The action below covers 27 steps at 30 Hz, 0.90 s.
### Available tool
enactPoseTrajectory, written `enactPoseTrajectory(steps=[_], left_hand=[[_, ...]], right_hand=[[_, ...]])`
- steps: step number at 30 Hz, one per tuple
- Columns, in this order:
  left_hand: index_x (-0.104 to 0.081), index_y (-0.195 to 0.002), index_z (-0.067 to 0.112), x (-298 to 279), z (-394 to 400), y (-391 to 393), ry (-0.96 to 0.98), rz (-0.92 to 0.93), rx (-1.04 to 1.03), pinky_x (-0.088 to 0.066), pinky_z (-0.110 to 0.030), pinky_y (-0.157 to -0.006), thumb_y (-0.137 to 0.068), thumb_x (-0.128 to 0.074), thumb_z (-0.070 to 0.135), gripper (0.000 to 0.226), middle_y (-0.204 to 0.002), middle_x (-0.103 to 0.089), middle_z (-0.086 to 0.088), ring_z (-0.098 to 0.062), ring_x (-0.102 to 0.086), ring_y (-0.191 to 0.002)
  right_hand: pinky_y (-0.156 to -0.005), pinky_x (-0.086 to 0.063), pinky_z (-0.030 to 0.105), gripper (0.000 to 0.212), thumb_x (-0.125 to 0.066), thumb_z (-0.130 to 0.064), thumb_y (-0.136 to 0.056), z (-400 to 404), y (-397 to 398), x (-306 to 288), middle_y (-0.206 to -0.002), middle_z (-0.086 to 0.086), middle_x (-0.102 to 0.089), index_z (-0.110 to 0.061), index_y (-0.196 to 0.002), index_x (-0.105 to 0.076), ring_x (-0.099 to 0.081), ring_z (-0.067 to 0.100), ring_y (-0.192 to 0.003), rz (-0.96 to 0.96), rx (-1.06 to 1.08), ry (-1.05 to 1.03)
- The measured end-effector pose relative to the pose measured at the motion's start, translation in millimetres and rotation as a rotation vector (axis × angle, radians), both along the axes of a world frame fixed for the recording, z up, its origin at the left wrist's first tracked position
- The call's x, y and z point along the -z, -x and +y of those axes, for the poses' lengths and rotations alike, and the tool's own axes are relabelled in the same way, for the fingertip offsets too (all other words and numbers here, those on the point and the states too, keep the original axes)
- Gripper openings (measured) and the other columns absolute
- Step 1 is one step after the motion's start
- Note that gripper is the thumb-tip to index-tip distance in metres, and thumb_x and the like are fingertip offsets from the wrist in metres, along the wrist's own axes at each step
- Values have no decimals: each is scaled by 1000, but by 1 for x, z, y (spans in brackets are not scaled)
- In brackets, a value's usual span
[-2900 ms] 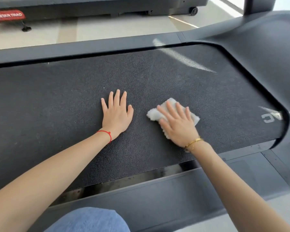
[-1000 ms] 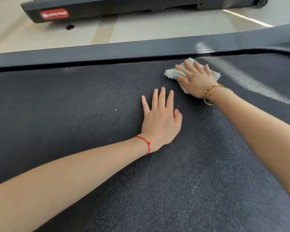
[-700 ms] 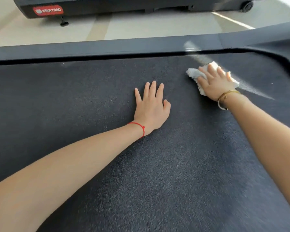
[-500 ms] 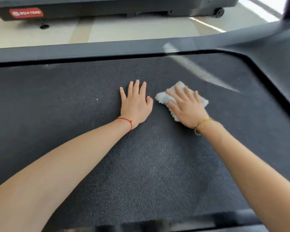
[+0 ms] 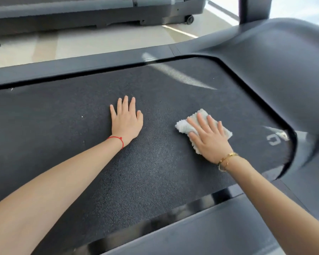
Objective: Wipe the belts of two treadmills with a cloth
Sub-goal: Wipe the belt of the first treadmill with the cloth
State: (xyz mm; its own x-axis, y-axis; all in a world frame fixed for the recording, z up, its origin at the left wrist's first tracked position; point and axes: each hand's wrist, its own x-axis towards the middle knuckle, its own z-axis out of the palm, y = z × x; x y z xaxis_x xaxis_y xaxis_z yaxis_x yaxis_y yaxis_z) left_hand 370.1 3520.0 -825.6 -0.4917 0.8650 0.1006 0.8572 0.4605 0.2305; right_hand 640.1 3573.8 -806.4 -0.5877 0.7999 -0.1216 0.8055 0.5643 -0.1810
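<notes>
Belt [image 5: 81,144] fills view, long axis running left-right, motor hood [image 5: 284,80] at right end. Second treadmill [image 5: 99,13] beyond, across floor. Left hand [image 5: 126,122] flat on belt mid-width, fingers together, bracing. Right hand [image 5: 208,138] spread, palm pressing cloth [image 5: 182,127] onto belt. Unwiped stretch likely lies left; right hand holds cloth, nearer hood.

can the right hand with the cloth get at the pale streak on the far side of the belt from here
Probably yes. The right hand presses the white fluffy cloth flat on the dark textured treadmill belt, and only bare belt lies between it and the pale streak. Nothing blocks that path.
</notes>
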Motion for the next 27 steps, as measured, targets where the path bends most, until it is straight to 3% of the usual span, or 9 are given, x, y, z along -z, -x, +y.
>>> enactPoseTrajectory(steps=[5,12,15,18,22,27], left_hand=[[-19,-157,14,4,-13,-17,31,28,45,-3,-57,-121,-102,-29,39,61,-165,-14,-11,-30,-7,-152],[-17,-157,14,-1,-26,-40,45,29,120,-3,-61,-119,-101,-30,41,64,-165,-12,-12,-30,-6,-152],[-14,-158,14,-1,-29,-52,54,16,146,-1,-63,-119,-101,-28,42,65,-165,-8,-12,-30,-3,-153],[-12,-158,15,-1,-26,-62,59,19,147,-1,-64,-118,-101,-27,43,65,-165,-7,-14,-31,-1,-153],[-12,-158,16,-2,-13,-76,51,-3,106,0,-66,-117,-101,-28,43,65,-165,-6,-14,-31,0,-153],[-14,-158,15,-2,8,-92,52,-12,75,1,-67,-117,-101,-28,40,63,-165,-8,-13,-33,0,-152]], right_hand=[[-119,12,48,54,-7,-53,-97,-96,3,-2,-160,-12,15,-46,-150,5,17,21,-148,-41,-229,12],[-118,16,36,55,-12,-53,-98,-100,-8,-9,-156,-21,22,-47,-148,9,27,8,-142,-18,-145,23],[-119,11,39,53,-17,-51,-101,-74,-32,-4,-159,-16,16,-48,-147,9,16,15,-148,-11,-7,26],[-120,4,46,52,-21,-44,-103,-37,-68,-6,-162,-7,7,-42,-151,0,7,22,-149,-16,297,22],[-119,5,50,54,-19,-44,-103,-15,-82,-10,-163,0,2,-33,-154,-7,5,27,-149,3,526,38],[-118,6,49,54,-18,-46,-102,-64,-57,-2,-163,-5,4,-38,-153,-5,7,25,-149,34,242,-20]])
